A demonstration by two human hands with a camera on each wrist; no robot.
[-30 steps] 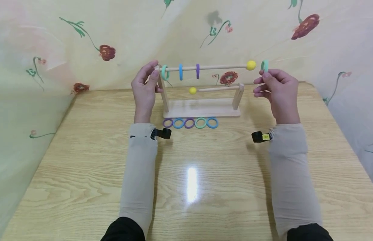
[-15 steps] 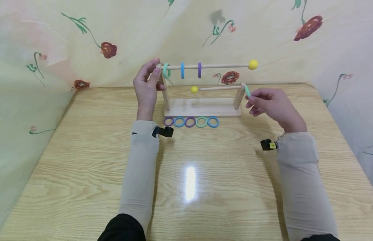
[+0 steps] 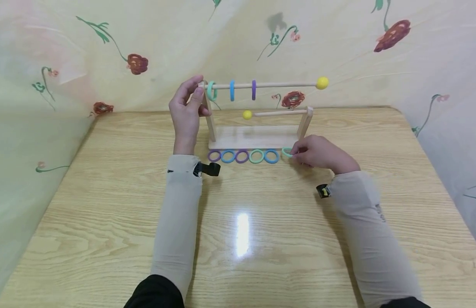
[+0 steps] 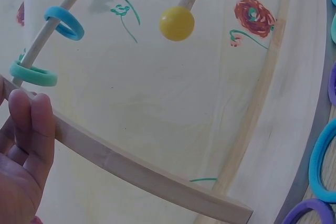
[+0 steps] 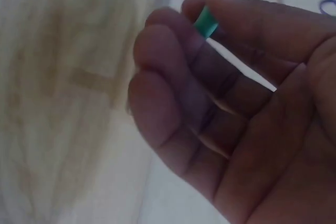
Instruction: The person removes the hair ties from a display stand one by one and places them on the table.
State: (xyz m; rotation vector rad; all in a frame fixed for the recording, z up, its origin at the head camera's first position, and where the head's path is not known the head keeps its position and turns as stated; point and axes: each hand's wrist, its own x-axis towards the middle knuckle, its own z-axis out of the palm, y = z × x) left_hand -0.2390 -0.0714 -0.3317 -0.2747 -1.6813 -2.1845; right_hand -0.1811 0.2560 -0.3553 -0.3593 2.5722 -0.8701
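Observation:
My left hand (image 3: 187,113) grips the top of the left post (image 4: 131,163) of a wooden stand (image 3: 257,136). From that post the upper rod (image 3: 284,84) runs right, carrying a green ring (image 3: 211,91), a blue ring (image 3: 232,90) and a purple ring (image 3: 254,90), with a yellow ball (image 3: 322,83) on its end. My right hand (image 3: 320,153) pinches another green ring (image 5: 206,22) between thumb and index finger, low at the table by the base's front right corner. Its fingers partly cover that ring in the head view.
Several purple, blue and green rings (image 3: 271,156) lie in a row along the front of the stand's base. A shorter rod with a yellow ball (image 3: 247,114) points left from the right post (image 3: 305,124). The wooden table (image 3: 261,205) meets a flowered backdrop (image 3: 164,51) behind.
My right hand has brought its green ring from beside the upper rod's ball down and left to the right end of the ring row. The left hand stays on the post.

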